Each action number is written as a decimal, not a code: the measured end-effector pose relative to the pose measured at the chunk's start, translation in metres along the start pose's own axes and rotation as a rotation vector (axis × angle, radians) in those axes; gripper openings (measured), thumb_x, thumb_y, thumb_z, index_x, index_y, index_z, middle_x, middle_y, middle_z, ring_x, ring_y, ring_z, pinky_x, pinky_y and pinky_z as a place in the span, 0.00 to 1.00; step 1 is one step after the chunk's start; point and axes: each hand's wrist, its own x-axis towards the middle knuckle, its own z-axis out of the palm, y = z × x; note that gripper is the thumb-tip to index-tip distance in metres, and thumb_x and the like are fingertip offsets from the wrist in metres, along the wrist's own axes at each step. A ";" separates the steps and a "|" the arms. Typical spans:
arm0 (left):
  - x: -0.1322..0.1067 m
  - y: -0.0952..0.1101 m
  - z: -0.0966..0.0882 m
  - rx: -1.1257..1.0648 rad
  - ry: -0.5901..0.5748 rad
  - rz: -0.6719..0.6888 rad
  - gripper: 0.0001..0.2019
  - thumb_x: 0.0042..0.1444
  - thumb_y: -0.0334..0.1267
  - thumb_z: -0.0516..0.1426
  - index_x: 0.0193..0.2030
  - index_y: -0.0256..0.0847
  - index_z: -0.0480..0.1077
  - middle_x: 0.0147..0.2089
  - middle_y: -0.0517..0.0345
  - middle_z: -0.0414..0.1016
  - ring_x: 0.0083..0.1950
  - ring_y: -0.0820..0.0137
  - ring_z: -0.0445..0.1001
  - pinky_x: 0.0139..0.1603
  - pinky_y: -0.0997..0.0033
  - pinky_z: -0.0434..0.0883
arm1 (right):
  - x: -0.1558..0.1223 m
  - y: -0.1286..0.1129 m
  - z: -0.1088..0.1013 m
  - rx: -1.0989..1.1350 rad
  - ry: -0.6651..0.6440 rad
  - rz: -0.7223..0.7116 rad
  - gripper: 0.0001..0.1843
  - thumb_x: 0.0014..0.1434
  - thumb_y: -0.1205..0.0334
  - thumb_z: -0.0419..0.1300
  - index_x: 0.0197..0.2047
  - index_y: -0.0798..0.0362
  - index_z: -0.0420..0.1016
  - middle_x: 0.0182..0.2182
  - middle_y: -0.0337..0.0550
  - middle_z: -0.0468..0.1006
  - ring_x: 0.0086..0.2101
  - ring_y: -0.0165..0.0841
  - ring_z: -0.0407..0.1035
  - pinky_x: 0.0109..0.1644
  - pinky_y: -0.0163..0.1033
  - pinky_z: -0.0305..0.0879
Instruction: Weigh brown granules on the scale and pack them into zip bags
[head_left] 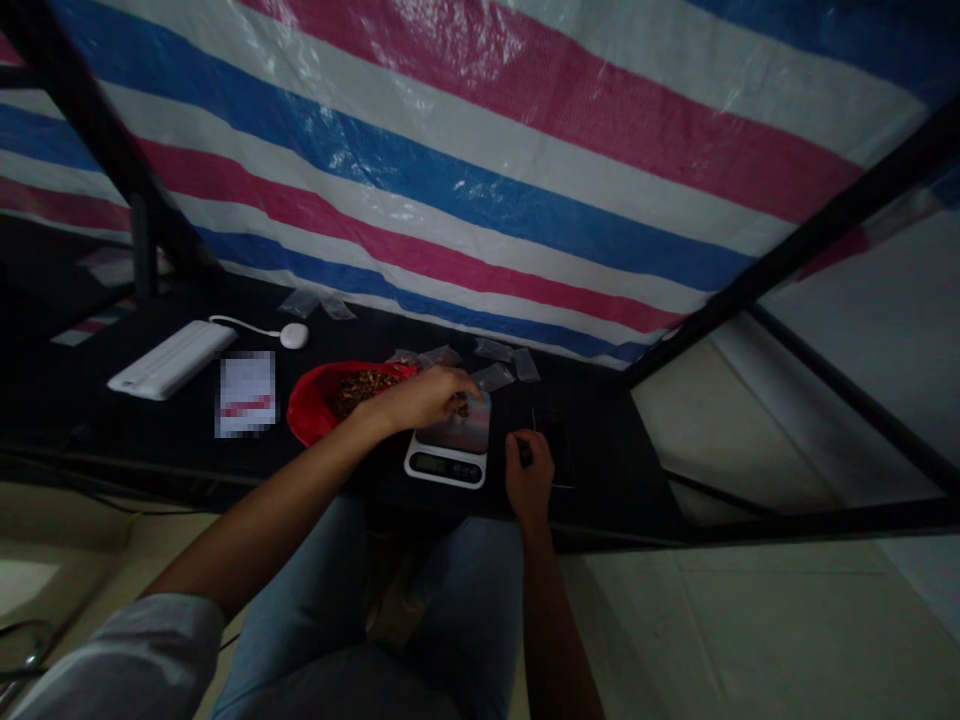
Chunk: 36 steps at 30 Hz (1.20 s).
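A small white kitchen scale (448,462) sits on the dark table, with a little brown heap on its plate. My left hand (431,396) reaches over the scale's plate, fingers curled together in a pinch at that heap; what they hold is too small to name. Just left of the scale lies a red bag (311,400) full of brown pieces. My right hand (529,476) rests right of the scale, fingers closed on a small dark object I cannot make out.
Several small clear plastic bags (501,362) lie behind the scale. A white power bank (172,358) with a cable and round white puck (294,335) sits at left, beside a white card (246,392). A striped tarp hangs behind; black frame bars cross right.
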 end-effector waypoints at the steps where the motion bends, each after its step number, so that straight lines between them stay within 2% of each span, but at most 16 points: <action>1: -0.003 -0.001 -0.001 -0.001 0.027 -0.001 0.15 0.62 0.25 0.55 0.51 0.36 0.79 0.52 0.47 0.83 0.52 0.64 0.80 0.57 0.67 0.72 | 0.000 0.000 0.000 0.002 -0.001 0.002 0.11 0.65 0.54 0.58 0.36 0.51 0.76 0.38 0.46 0.78 0.40 0.38 0.71 0.45 0.43 0.68; 4: -0.019 -0.012 -0.009 0.031 0.104 -0.031 0.15 0.65 0.28 0.53 0.51 0.38 0.79 0.53 0.49 0.82 0.55 0.64 0.79 0.59 0.67 0.71 | 0.000 0.000 -0.001 0.003 -0.002 0.001 0.12 0.65 0.54 0.58 0.37 0.52 0.77 0.38 0.47 0.77 0.40 0.38 0.71 0.45 0.43 0.68; 6: -0.036 -0.025 -0.015 0.095 0.108 -0.122 0.15 0.65 0.30 0.52 0.50 0.40 0.79 0.53 0.51 0.82 0.55 0.64 0.79 0.59 0.68 0.70 | 0.000 0.001 -0.001 0.002 -0.002 -0.001 0.12 0.65 0.54 0.58 0.36 0.52 0.77 0.38 0.47 0.77 0.39 0.37 0.71 0.44 0.43 0.68; 7: -0.047 -0.033 -0.018 0.134 0.075 -0.209 0.15 0.65 0.31 0.52 0.49 0.42 0.79 0.53 0.52 0.82 0.54 0.64 0.79 0.58 0.68 0.71 | 0.000 0.001 -0.001 0.000 -0.003 -0.003 0.12 0.65 0.53 0.58 0.36 0.51 0.76 0.38 0.46 0.77 0.39 0.37 0.71 0.44 0.43 0.69; 9: -0.066 -0.050 -0.022 0.225 -0.081 -0.410 0.14 0.64 0.35 0.54 0.49 0.42 0.79 0.51 0.50 0.83 0.50 0.62 0.81 0.53 0.68 0.73 | 0.000 0.002 -0.001 -0.002 -0.012 -0.013 0.12 0.65 0.53 0.57 0.36 0.51 0.76 0.37 0.46 0.77 0.39 0.37 0.71 0.45 0.44 0.69; 11: -0.081 -0.065 -0.024 0.331 -0.142 -0.595 0.17 0.57 0.38 0.61 0.53 0.41 0.78 0.54 0.47 0.82 0.53 0.60 0.80 0.54 0.69 0.73 | 0.000 0.002 -0.001 -0.003 -0.019 -0.023 0.12 0.65 0.53 0.58 0.37 0.51 0.76 0.38 0.46 0.77 0.40 0.38 0.71 0.45 0.44 0.69; 13: -0.089 -0.076 -0.024 0.373 -0.171 -0.664 0.24 0.54 0.36 0.62 0.59 0.41 0.76 0.58 0.46 0.80 0.56 0.59 0.79 0.55 0.70 0.72 | 0.000 0.002 -0.001 -0.004 -0.015 -0.026 0.12 0.65 0.53 0.58 0.37 0.51 0.76 0.37 0.46 0.77 0.40 0.38 0.71 0.45 0.44 0.69; 15: -0.090 -0.082 -0.023 0.358 -0.187 -0.649 0.24 0.56 0.33 0.59 0.61 0.41 0.75 0.58 0.46 0.80 0.58 0.60 0.79 0.56 0.70 0.72 | 0.000 0.002 0.000 -0.006 -0.005 -0.016 0.12 0.65 0.53 0.58 0.36 0.51 0.76 0.38 0.46 0.78 0.39 0.38 0.71 0.44 0.44 0.69; 18: -0.088 -0.081 -0.023 0.342 -0.182 -0.605 0.19 0.60 0.32 0.55 0.56 0.42 0.78 0.55 0.47 0.83 0.56 0.60 0.80 0.56 0.70 0.72 | -0.001 0.002 0.000 -0.006 -0.003 -0.001 0.12 0.65 0.53 0.58 0.36 0.51 0.77 0.38 0.47 0.78 0.40 0.38 0.71 0.44 0.44 0.68; 21: -0.088 -0.075 -0.029 0.337 -0.165 -0.577 0.17 0.61 0.32 0.54 0.52 0.44 0.80 0.53 0.50 0.84 0.54 0.60 0.81 0.54 0.70 0.73 | -0.001 0.001 0.000 -0.007 0.001 -0.002 0.12 0.65 0.53 0.58 0.37 0.52 0.77 0.38 0.47 0.77 0.40 0.38 0.72 0.44 0.43 0.68; 26: -0.084 -0.060 -0.040 0.314 -0.116 -0.538 0.17 0.64 0.35 0.54 0.54 0.45 0.80 0.53 0.49 0.84 0.52 0.57 0.82 0.51 0.67 0.74 | -0.001 0.000 0.000 -0.016 -0.006 0.002 0.12 0.65 0.53 0.58 0.37 0.52 0.77 0.38 0.47 0.78 0.40 0.38 0.72 0.44 0.44 0.68; 30: -0.062 -0.043 -0.039 0.235 -0.072 -0.359 0.15 0.65 0.33 0.55 0.52 0.42 0.80 0.52 0.50 0.84 0.51 0.60 0.82 0.52 0.69 0.72 | 0.000 0.000 0.000 -0.016 -0.016 0.004 0.12 0.65 0.53 0.58 0.36 0.52 0.77 0.37 0.46 0.77 0.39 0.38 0.71 0.44 0.43 0.67; 33: -0.038 -0.026 -0.032 0.173 -0.034 -0.213 0.13 0.64 0.32 0.56 0.49 0.42 0.81 0.50 0.52 0.84 0.51 0.63 0.81 0.53 0.71 0.70 | 0.000 0.001 0.000 -0.009 -0.010 0.003 0.12 0.65 0.54 0.58 0.36 0.52 0.77 0.37 0.46 0.77 0.39 0.37 0.71 0.43 0.42 0.67; 36: -0.016 -0.008 -0.022 0.139 -0.044 -0.114 0.12 0.64 0.30 0.56 0.45 0.41 0.81 0.47 0.53 0.84 0.50 0.64 0.81 0.49 0.73 0.70 | 0.000 0.001 0.000 -0.002 -0.003 -0.003 0.12 0.65 0.54 0.58 0.36 0.52 0.76 0.37 0.46 0.77 0.39 0.37 0.70 0.44 0.42 0.67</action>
